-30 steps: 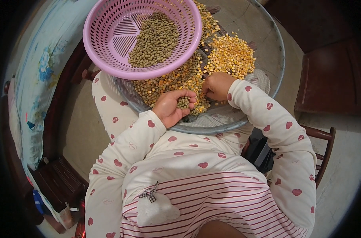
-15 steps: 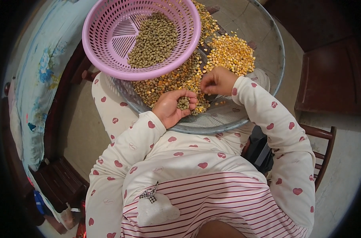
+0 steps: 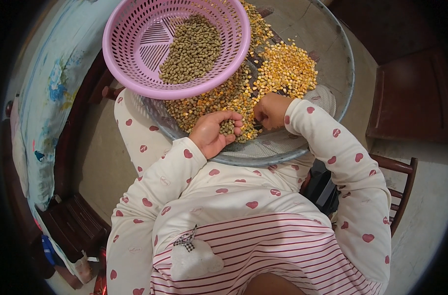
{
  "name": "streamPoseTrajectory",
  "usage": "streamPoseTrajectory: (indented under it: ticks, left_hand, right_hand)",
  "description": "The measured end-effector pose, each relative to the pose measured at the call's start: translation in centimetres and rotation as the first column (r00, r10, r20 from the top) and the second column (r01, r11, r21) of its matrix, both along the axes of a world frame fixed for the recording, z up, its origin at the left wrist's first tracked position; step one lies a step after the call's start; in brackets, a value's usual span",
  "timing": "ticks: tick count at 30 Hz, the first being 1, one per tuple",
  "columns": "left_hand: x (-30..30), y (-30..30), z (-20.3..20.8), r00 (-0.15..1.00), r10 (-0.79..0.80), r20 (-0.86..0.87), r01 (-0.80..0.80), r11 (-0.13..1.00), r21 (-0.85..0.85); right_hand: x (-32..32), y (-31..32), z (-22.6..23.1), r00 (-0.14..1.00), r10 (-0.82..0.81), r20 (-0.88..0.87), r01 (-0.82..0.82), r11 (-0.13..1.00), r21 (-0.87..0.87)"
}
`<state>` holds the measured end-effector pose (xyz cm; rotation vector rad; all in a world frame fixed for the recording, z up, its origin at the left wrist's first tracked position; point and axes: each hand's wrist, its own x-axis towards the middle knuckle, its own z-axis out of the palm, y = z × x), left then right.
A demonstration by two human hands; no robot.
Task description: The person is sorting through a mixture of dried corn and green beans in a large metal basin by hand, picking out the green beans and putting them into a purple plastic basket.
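Across my lap rests a round mesh sieve with a grey rim (image 3: 256,162). My left hand (image 3: 207,133) is cupped palm up over its near side, its fingers curled round a small heap of greenish-brown beans (image 3: 227,128). Just right of it, my right hand (image 3: 274,110) points down at the grains with bent fingers; its fingertips are mostly hidden, as is anything between them. Yellow corn kernels (image 3: 289,69) lie heaped beyond the right hand. A mixed pile of beans and corn (image 3: 197,108) spreads beyond the left hand. More such beans (image 3: 192,49) fill part of a pink plastic basket (image 3: 177,92).
The basket sits over the sieve's far left part. A brown wooden chair (image 3: 400,165) stands at my right, beside dark wooden furniture (image 3: 411,93). Light blue flowered cloth (image 3: 57,98) hangs along the left. Low dark wooden slats (image 3: 74,223) are at the lower left.
My right hand has shifted slightly right and nearer to me, its fingers turned further down toward the grains. My left hand stays in place with the beans.
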<state>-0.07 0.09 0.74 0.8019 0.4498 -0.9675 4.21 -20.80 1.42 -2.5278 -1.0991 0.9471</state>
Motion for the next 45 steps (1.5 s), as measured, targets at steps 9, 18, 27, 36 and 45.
streamPoseTrajectory:
  ticks: [9,18,27,36,45]
  left_hand:
    - [0.0,0.1,-0.2,0.997,-0.064,0.036,0.066,0.997,-0.046]
    - [-0.1,-0.2,0.5,1.0,0.004,0.003,-0.003,0.994,-0.107]
    - [0.2,0.6,-0.7,0.988,0.071,-0.137,-0.095,0.979,-0.182]
    - [0.0,0.1,0.1,0.995,0.066,-0.071,-0.07,0.996,-0.051]
    - [0.0,0.1,0.2,1.0,-0.016,-0.014,0.016,1.0,-0.012]
  right_hand:
    - [0.1,0.5,2.1,0.705,-0.349,-0.617,0.616,0.733,0.289]
    - [0.8,-0.5,0.3,0.922,-0.292,-0.254,0.363,0.879,0.309]
    - [-0.9,1.4,-1.0,0.999,-0.034,-0.004,0.034,0.987,0.16]
    - [0.6,-0.2,-0.1,0.973,-0.208,-0.098,0.227,0.941,0.251]
    - [0.1,0.0,0.5,0.922,-0.235,-0.307,0.336,0.88,0.336]
